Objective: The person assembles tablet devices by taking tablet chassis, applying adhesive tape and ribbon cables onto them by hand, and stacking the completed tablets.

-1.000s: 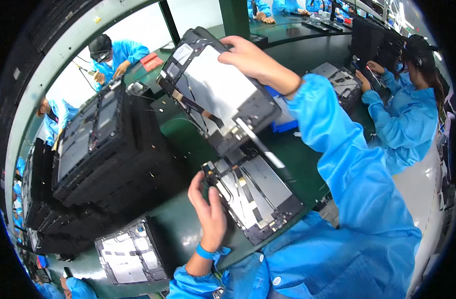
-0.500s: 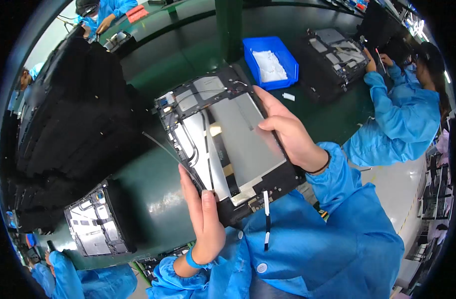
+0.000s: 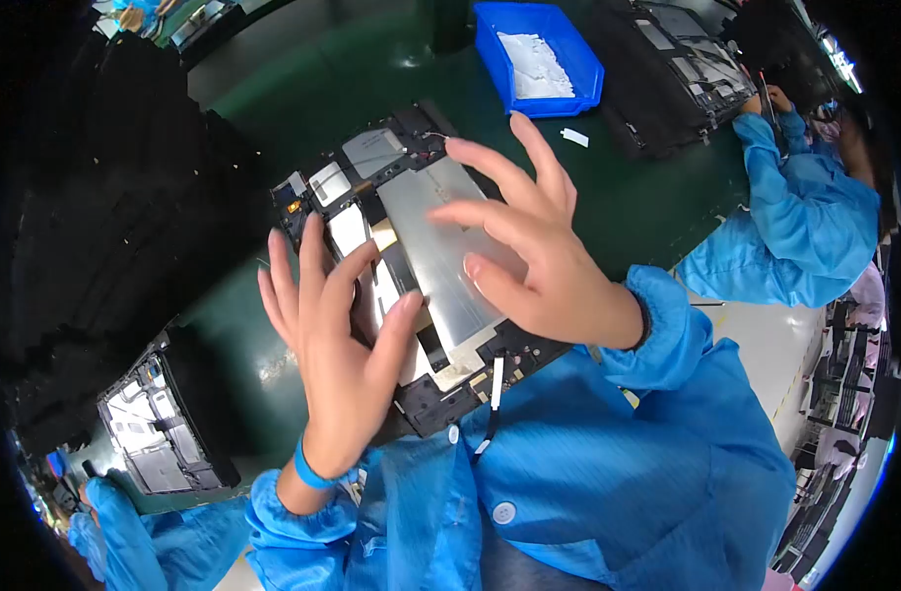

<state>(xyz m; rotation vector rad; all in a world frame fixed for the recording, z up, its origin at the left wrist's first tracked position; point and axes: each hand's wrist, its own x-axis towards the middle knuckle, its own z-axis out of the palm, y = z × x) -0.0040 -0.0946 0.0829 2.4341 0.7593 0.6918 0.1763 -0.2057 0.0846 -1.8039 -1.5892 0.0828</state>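
Observation:
An opened tablet-like electronic device [image 3: 435, 236] lies in front of me, its inside facing up. A broad silver plate, white strips, a gold patch and black frame parts show on it. My left hand [image 3: 337, 320] spreads over its left side, fingers apart, covering part of that edge. Over the right side is my right hand [image 3: 544, 251], open with fingers spread; I cannot tell whether its fingertips touch the silver plate. From the near edge hangs a black-and-white flat cable [image 3: 497, 384], reaching towards my blue smock.
A blue bin [image 3: 490, 49] with white pieces stands at the back; a small white piece [image 3: 574, 137] lies near it. Another opened device [image 3: 158, 424] sits at left, below a large black pile [image 3: 105, 197]. A co-worker [image 3: 815, 217] handles a device [image 3: 692, 59] at right.
Both hands have let go of the device's sides and moved over its top, fingers spreading. The device has shifted slightly left and now lies lower, flat before me.

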